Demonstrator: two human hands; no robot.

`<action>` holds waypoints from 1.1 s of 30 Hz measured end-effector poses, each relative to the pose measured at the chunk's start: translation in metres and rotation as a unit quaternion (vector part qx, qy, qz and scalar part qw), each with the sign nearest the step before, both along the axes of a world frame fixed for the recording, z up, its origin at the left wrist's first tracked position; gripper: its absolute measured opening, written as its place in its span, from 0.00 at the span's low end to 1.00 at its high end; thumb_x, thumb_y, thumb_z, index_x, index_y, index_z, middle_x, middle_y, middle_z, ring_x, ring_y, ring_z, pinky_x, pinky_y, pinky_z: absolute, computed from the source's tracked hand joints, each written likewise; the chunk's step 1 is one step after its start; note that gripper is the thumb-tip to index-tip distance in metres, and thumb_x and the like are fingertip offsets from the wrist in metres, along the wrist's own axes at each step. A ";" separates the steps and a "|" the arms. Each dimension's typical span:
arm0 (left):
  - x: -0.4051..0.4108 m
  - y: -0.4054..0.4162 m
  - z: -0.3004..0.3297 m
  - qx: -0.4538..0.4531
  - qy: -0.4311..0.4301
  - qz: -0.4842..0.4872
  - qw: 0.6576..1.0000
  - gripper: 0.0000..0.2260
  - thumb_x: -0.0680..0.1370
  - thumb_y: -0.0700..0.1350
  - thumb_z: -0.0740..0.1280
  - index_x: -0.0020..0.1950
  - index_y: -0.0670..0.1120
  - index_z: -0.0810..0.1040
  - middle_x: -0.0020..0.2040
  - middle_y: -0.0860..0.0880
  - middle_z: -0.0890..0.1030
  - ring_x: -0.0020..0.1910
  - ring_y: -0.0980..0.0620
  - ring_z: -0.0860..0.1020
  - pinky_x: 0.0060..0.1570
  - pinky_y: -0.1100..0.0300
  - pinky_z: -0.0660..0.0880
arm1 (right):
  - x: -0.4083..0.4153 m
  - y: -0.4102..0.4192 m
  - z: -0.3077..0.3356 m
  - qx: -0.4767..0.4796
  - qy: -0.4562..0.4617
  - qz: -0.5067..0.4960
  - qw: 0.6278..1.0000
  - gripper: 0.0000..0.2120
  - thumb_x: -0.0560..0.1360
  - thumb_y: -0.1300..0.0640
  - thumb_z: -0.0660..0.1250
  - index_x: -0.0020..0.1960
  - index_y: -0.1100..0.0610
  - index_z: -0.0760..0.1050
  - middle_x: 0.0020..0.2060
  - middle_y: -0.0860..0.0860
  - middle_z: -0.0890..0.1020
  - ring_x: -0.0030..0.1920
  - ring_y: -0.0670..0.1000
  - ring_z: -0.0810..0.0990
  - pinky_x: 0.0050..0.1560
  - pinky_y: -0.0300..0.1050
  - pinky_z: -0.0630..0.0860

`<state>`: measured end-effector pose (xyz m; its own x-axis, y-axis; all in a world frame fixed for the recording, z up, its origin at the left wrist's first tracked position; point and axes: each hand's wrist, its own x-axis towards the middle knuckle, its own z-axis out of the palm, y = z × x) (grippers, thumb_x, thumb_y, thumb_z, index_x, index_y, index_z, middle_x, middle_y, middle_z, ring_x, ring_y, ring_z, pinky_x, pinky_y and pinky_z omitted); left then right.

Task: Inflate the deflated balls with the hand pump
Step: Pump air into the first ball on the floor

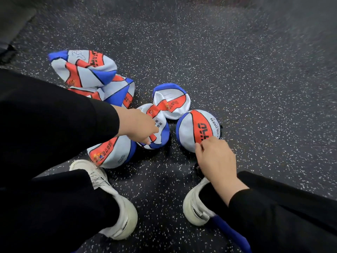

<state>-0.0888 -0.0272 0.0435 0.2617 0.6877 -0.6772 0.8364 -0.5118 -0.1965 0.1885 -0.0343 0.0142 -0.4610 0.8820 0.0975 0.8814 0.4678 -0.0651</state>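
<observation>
Speckled floor [237, 79] lies bare rightward; left fingers [148, 138] pinch deflated ball [160, 128].

On the floor [237, 79], crumpled balls [83, 70] lie far left, the round ball [191, 130] right, ahead of both shoes [116, 212].

blue pump [231, 232] mostly hidden by leg; far floor [237, 24] blurred
</observation>
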 end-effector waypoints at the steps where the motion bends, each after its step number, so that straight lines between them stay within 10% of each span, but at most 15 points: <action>1: 0.000 0.000 0.001 -0.004 0.000 0.001 1.000 0.24 0.83 0.62 0.59 0.75 0.51 0.67 0.65 0.48 0.75 0.66 0.44 0.73 0.56 0.47 0.75 | 0.002 -0.003 -0.009 -0.009 -0.009 0.023 1.000 0.17 0.79 0.51 0.63 0.34 0.56 0.74 0.35 0.53 0.76 0.36 0.59 0.74 0.33 0.49 0.70; 7: -0.007 -0.003 -0.004 0.013 0.003 -0.015 1.000 0.23 0.82 0.62 0.59 0.73 0.50 0.69 0.65 0.46 0.74 0.68 0.43 0.71 0.64 0.43 0.72 | 0.012 0.012 -0.007 -0.059 -0.069 0.003 0.996 0.11 0.82 0.53 0.57 0.46 0.54 0.75 0.44 0.52 0.80 0.45 0.59 0.79 0.37 0.49 0.67; 16: -0.011 -0.005 -0.007 0.033 0.006 -0.036 0.999 0.22 0.83 0.62 0.58 0.70 0.50 0.71 0.65 0.48 0.76 0.69 0.46 0.69 0.67 0.43 0.69 | -0.003 0.051 0.099 0.040 -0.002 0.020 0.999 0.18 0.81 0.50 0.58 0.34 0.55 0.66 0.30 0.50 0.72 0.34 0.60 0.73 0.33 0.48 0.67; 26: -0.011 -0.003 -0.004 0.020 -0.002 -0.034 0.999 0.22 0.82 0.63 0.59 0.70 0.51 0.71 0.63 0.49 0.76 0.66 0.46 0.73 0.63 0.44 0.71 | 0.006 -0.006 -0.009 0.005 -0.065 0.028 0.997 0.12 0.69 0.61 0.75 0.32 0.56 0.74 0.32 0.54 0.75 0.30 0.58 0.72 0.31 0.46 0.60; 33: -0.011 -0.004 -0.002 0.038 -0.006 -0.028 0.999 0.20 0.83 0.62 0.59 0.67 0.49 0.72 0.62 0.47 0.76 0.65 0.44 0.74 0.63 0.44 0.71 | 0.009 0.003 0.006 -0.074 -0.023 0.019 0.997 0.11 0.81 0.52 0.58 0.56 0.53 0.77 0.52 0.51 0.82 0.50 0.58 0.81 0.45 0.51 0.77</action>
<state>-0.0998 -0.0313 0.0410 0.3091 0.7216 -0.6195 0.8095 -0.5415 -0.2268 0.1975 -0.0316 0.0203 -0.4954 0.8670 -0.0541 0.8668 0.4893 -0.0960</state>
